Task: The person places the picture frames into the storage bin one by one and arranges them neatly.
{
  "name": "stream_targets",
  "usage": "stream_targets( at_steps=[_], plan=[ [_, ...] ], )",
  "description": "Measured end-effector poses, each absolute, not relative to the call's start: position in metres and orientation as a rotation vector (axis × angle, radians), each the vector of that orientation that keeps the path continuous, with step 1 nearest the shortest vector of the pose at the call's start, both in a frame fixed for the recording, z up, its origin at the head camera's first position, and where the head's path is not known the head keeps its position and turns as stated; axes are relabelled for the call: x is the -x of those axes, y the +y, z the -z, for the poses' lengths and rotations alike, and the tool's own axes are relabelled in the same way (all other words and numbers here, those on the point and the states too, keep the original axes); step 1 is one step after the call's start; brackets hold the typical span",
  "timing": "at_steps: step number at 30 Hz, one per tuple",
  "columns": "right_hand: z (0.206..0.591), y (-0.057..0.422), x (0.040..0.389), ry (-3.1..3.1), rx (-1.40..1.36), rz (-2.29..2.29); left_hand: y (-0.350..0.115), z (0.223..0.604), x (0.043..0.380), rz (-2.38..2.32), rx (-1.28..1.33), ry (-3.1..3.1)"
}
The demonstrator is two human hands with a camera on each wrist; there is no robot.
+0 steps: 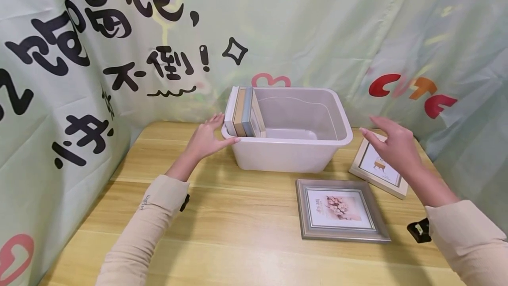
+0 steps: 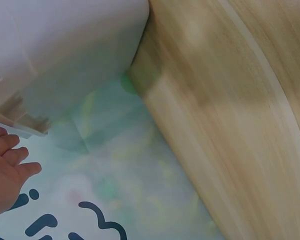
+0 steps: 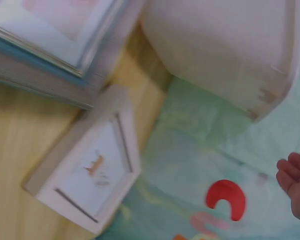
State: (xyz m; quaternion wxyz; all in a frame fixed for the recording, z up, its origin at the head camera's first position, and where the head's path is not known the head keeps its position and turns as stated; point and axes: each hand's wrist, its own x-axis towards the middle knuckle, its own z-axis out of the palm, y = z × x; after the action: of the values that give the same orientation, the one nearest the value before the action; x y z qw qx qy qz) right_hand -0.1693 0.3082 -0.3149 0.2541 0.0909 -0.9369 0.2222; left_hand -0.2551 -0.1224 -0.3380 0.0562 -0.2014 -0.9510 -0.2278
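A pale grey plastic bin (image 1: pixel 282 156) stands at the back of the wooden table. Several picture frames (image 1: pixel 248 111), white, tan, blue-grey and cream, are upright in its left end. My left hand (image 1: pixel 204 138) touches the bin's left rim, its thumb stretched along the front corner. Free of any object, my right hand (image 1: pixel 393 144) hovers over a cream picture frame (image 1: pixel 365 164) with a small cartoon picture, right of the bin, and partly hides it. Nearer to me lies a larger grey-brown picture frame (image 1: pixel 341 231) with a pink flower picture, face up.
Wood-grain tabletop (image 1: pixel 222 242) spreads in front of the bin. A pale green printed curtain (image 1: pixel 309 25) with black writing and coloured letters hangs close behind the table and along both sides.
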Motion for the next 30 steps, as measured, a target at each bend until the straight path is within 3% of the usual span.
stream_targets(
  at_steps=[18, 30],
  plan=[
    [0.418, 0.325, 0.137, -2.705, 0.012, -0.717, -0.121, 0.342, 0.258, 0.714, 0.639, -2.898],
    [0.461, 0.321, 0.122, -2.633, 0.053, -0.67, -0.123, 0.342, 0.258, 0.72, 0.641, -2.9]
  ],
)
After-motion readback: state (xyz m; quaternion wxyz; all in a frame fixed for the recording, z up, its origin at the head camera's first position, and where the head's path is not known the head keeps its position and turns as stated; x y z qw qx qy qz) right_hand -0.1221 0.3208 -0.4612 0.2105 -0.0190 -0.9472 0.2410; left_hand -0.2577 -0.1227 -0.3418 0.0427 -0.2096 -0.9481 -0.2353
